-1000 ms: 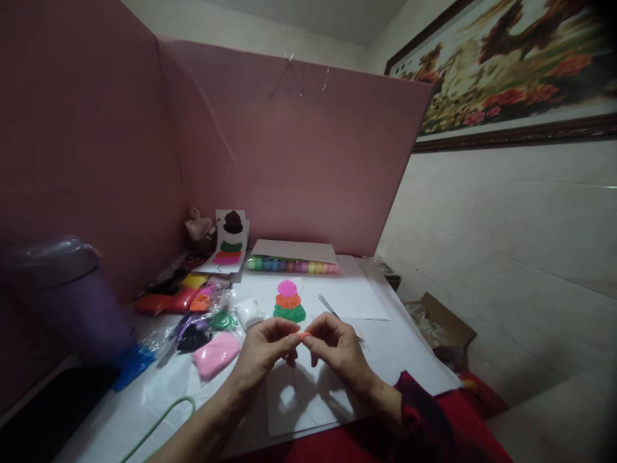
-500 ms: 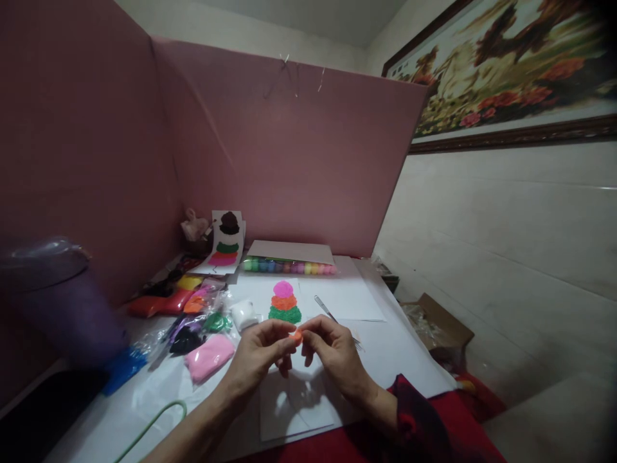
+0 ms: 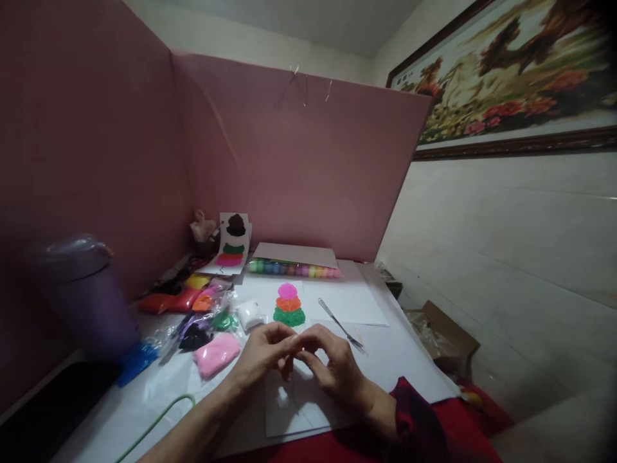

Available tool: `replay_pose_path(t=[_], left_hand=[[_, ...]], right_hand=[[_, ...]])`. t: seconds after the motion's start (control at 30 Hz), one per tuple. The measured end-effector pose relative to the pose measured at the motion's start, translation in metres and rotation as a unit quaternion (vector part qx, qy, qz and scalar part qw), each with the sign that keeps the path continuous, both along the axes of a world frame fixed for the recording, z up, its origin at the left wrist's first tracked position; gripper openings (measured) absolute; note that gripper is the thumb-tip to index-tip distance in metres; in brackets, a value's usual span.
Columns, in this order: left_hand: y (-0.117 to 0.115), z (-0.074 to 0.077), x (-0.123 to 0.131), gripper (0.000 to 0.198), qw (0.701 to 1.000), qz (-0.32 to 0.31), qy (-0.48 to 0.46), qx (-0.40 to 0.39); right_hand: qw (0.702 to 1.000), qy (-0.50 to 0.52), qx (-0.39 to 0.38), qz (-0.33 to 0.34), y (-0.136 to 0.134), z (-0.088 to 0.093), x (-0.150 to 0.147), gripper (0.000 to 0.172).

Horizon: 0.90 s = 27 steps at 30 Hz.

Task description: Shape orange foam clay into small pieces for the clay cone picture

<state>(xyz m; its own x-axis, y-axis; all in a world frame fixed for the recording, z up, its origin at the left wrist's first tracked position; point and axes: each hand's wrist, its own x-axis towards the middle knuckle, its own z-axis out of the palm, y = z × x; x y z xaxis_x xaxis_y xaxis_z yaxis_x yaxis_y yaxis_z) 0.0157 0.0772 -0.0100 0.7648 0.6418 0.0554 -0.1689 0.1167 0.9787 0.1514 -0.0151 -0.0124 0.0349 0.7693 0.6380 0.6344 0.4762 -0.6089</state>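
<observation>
My left hand (image 3: 263, 357) and my right hand (image 3: 334, 361) meet over the white paper, fingers pinched together at the tips. The small lump of orange clay they were pinching is now hidden behind the fingers. Just beyond them lies a picture on white paper with a pink top layer (image 3: 288, 291), an orange middle layer (image 3: 288, 303) and a textured green bottom layer (image 3: 289, 316). To the right of it rests a metal fork (image 3: 340, 323), tines toward me.
Bags of coloured clay lie at left, among them pink (image 3: 216, 355), white (image 3: 249, 314) and black (image 3: 195, 337). Behind them stands a purple lidded container (image 3: 91, 308). A layered sample picture (image 3: 232, 248) leans at the back, near a pack of colourful pieces (image 3: 294, 268).
My fingers have closed together, and the orange clay that showed between them is out of sight. The camera view has shifted slightly, moving the scene a little to the right.
</observation>
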Motion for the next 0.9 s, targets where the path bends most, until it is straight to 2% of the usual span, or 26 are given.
replay_pose_path(t=[0.1,0.23,0.37,0.53,0.7,0.8,0.9], left_hand=[[0.001,0.000,0.001,0.032,1.000,0.001,-0.009,-0.018],[-0.001,0.003,0.001,0.035,0.999,0.022,0.034,-0.015],[-0.002,0.004,0.000,0.029,1.000,0.010,0.016,0.001],[-0.001,0.004,-0.001,0.024,0.999,-0.010,-0.010,-0.043],[-0.002,0.007,-0.001,0.023,1.000,-0.015,0.007,-0.014],[-0.002,0.010,-0.002,0.020,1.000,-0.010,0.009,-0.003],[-0.001,0.011,-0.002,0.016,1.000,0.019,0.006,-0.015]], right_hand=[[1.000,-0.015,0.001,-0.004,-0.001,0.001,-0.001,0.014],[1.000,-0.028,0.000,-0.001,-0.001,0.002,0.000,0.010],[1.000,-0.026,-0.005,-0.004,-0.001,0.003,0.002,0.012],[1.000,-0.012,-0.008,0.005,0.000,0.002,0.004,0.012],[0.999,0.027,-0.012,0.023,-0.001,0.002,0.004,0.014],[0.998,0.043,-0.031,0.027,-0.002,0.005,0.002,0.004],[0.989,0.136,-0.054,0.026,0.000,0.006,0.000,0.006]])
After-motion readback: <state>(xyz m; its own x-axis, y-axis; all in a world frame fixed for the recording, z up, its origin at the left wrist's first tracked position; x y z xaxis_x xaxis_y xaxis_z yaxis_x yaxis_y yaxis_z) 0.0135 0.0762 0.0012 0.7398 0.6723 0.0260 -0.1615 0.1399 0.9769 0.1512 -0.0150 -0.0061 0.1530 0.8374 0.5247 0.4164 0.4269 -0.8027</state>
